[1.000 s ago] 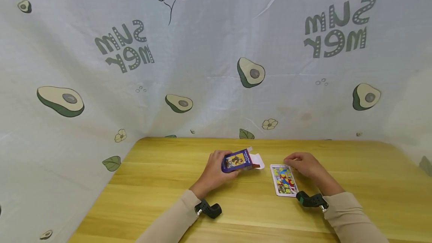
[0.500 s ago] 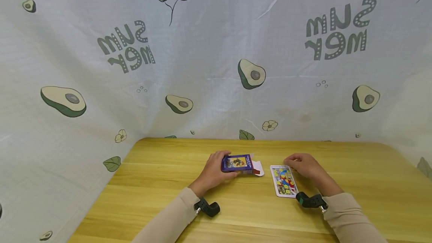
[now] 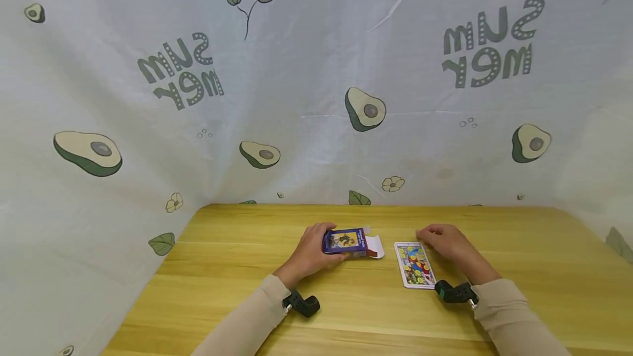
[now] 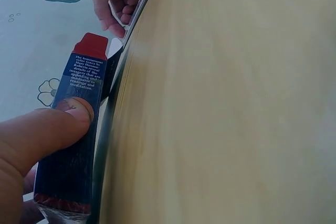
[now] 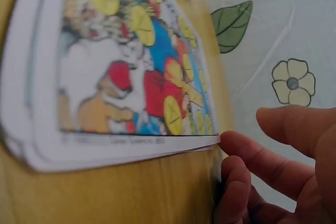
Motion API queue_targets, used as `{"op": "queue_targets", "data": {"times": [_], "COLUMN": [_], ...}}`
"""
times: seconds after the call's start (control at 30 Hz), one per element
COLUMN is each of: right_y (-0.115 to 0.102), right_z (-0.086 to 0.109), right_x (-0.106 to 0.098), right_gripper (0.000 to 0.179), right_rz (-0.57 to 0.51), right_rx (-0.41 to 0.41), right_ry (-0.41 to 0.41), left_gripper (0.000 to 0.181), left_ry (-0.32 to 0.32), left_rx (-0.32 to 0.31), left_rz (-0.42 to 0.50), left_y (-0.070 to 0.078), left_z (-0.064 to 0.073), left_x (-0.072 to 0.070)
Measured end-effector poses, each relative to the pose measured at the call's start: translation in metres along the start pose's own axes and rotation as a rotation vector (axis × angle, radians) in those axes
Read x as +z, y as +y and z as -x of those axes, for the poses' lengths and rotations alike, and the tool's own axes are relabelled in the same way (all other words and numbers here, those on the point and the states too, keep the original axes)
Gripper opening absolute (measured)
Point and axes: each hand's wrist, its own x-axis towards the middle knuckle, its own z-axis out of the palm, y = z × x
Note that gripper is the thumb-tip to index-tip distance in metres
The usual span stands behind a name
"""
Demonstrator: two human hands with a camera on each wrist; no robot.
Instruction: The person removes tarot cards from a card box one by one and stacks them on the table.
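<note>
My left hand (image 3: 310,251) grips a purple-blue tarot card box (image 3: 344,240) on the table, thumb along its near side. Its end flap (image 3: 376,246) stands open, pointing right toward the cards. In the left wrist view the thumb presses the printed narrow side of the box (image 4: 68,169). A stack of tarot cards (image 3: 415,266) lies face up to the right of the box, a picture with yellow discs on top. My right hand (image 3: 447,240) is at its far right corner. In the right wrist view the index fingertip meets the edge of the stack (image 5: 121,77), with the thumb apart.
The wooden table (image 3: 366,312) ends at a pale curtain (image 3: 306,70) printed with avocados and flowers. Black wrist mounts (image 3: 303,304) sit at both cuffs, the right one close to the near corner of the cards.
The box has turned from a slant to nearly level with the table's far edge, in my left hand. My right hand and the card stack stay in place.
</note>
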Motion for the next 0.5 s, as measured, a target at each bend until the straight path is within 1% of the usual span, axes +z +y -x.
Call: {"op": "queue_targets", "data": {"times": [0.13,0.23,0.43,0.5], "right_y": [0.003,0.005,0.0,-0.001], "right_z": [0.001,0.003,0.002,0.001], "right_x": [-0.001,-0.002,-0.001,0.0], "right_gripper": [0.053,0.053,0.054,0.054], "right_rz": [0.025,0.022,0.013,-0.007], "right_rx": [-0.004,-0.005,-0.01,-0.013], "right_ry": [-0.009,-0.008,-0.01,-0.02], "left_gripper": [0.073,0.073,0.073,0.072], "left_ry": [-0.024,-0.03,-0.04,-0.047], "left_rx": [-0.019,-0.018,-0.014,-0.008], "left_rz": [-0.019,-0.018,0.011,0.003], "left_y": [-0.001,0.001,0.005,0.005], "left_z": [0.003,0.004,0.005,0.005], "left_x": [0.002,0.002,-0.01,-0.014]}}
